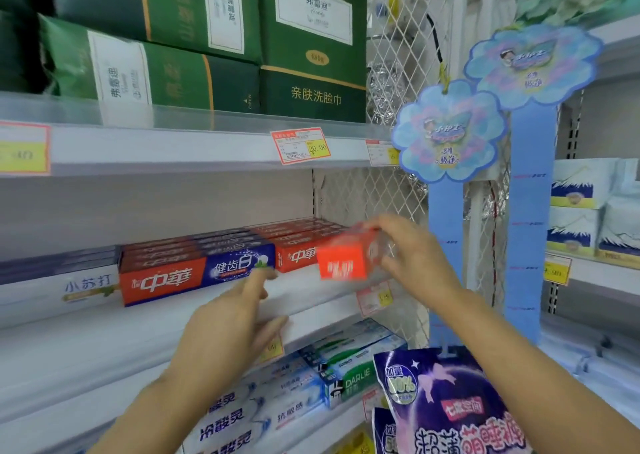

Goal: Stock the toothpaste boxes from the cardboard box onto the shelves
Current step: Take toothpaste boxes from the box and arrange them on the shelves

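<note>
- Two hands show: the right hand (412, 256) has its fingers (391, 226) curled round a blurred red toothpaste box (341, 261).
- Just left of those fingers, red toothpaste rows (301, 242) lie on the shelf (104, 335).
- Left hand (235, 329) holds nothing; its fingers are loosely straight, index tip at the orange-and-blue box (194, 273).
- Below both hands sit white and green boxes (346, 367).

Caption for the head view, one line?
Right hand holds a red toothpaste box at the middle shelf; left hand open beside stocked boxes.
</note>
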Tool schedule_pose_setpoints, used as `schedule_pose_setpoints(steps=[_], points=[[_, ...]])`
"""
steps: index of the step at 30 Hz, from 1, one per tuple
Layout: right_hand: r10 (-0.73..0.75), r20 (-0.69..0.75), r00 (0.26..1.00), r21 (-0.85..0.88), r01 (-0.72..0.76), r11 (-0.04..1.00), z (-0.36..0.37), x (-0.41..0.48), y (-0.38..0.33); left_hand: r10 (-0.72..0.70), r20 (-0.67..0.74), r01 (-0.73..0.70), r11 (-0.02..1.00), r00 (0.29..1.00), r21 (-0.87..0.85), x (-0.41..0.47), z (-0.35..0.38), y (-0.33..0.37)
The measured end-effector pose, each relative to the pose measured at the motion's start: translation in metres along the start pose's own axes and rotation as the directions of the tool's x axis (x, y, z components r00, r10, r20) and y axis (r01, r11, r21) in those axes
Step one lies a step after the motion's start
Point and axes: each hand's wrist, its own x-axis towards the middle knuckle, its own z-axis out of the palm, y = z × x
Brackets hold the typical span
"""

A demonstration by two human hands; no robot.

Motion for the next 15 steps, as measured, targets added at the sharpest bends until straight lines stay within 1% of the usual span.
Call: schedule_pose_setpoints(steps=[1, 2, 4, 6, 8, 12, 14, 15], points=[[0.088, 0.062, 0.994, 0.020, -0.090, 0.996, -0.001, 0.015, 0.003, -0.064, 0.051, 0.061, 0.996, 0.997, 0.071, 0.002, -0.001, -0.006], [0.145, 0.119, 0.982, 0.010, -0.147, 0.989, 0.001, 0.029, 0.008, -0.103, 0.096, 0.089, 0.986, 0.990, 0.139, 0.005, -0.002, -0.009], [0.193, 0.202, 0.960, -0.052, -0.186, 0.981, 0.013, 0.050, 0.018, -0.105, 0.146, 0.072, 0.974, 0.984, 0.216, 0.007, 0.001, -0.009], [0.197, 0.271, 0.942, -0.122, -0.169, 0.978, 0.030, 0.061, 0.024, -0.094, 0.161, 0.055, 0.972, 0.982, 0.230, 0.008, 0.005, -0.007], [0.196, 0.368, 0.909, -0.203, -0.127, 0.971, 0.047, 0.067, 0.026, -0.122, 0.170, 0.080, 0.969, 0.978, 0.234, 0.009, 0.007, -0.007], [0.193, 0.558, 0.807, -0.350, 0.018, 0.936, 0.065, 0.083, 0.026, -0.111, 0.184, 0.062, 0.966, 0.977, 0.252, 0.009, 0.007, -0.009], [0.202, 0.607, 0.769, -0.382, 0.060, 0.922, 0.073, 0.090, 0.028, -0.102, 0.180, 0.055, 0.967, 0.978, 0.249, 0.007, 0.007, -0.010], [0.199, 0.609, 0.768, -0.387, 0.069, 0.920, 0.077, 0.093, 0.028, -0.099, 0.175, 0.052, 0.966, 0.980, 0.253, 0.006, 0.006, -0.010]])
